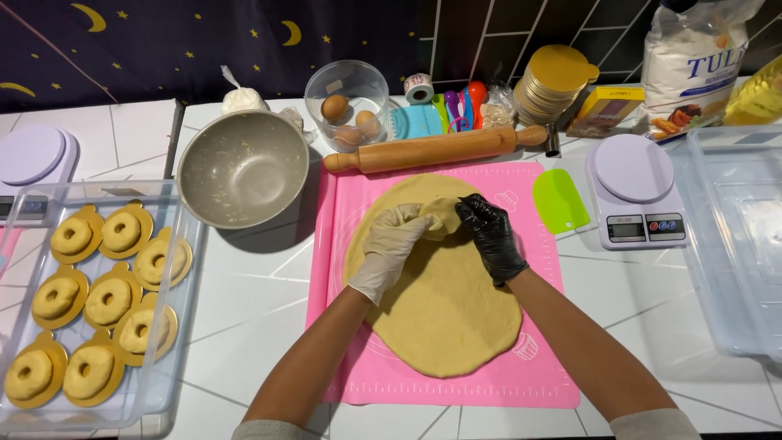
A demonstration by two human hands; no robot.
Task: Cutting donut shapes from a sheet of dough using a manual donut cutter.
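Observation:
A flat oval sheet of yellow dough lies on a pink silicone mat. My left hand, in a cream glove, and my right hand, in a black glove, meet over the sheet's far part. Together they pinch a small lump of dough between their fingertips. The lump rests on or just above the sheet; I cannot tell which. A wooden rolling pin lies across the mat's far edge.
A clear tray at left holds several ring-shaped dough pieces on gold discs. Behind the mat stand a metal bowl, a glass bowl of eggs, a green scraper, a scale and a flour bag. An empty clear box sits at right.

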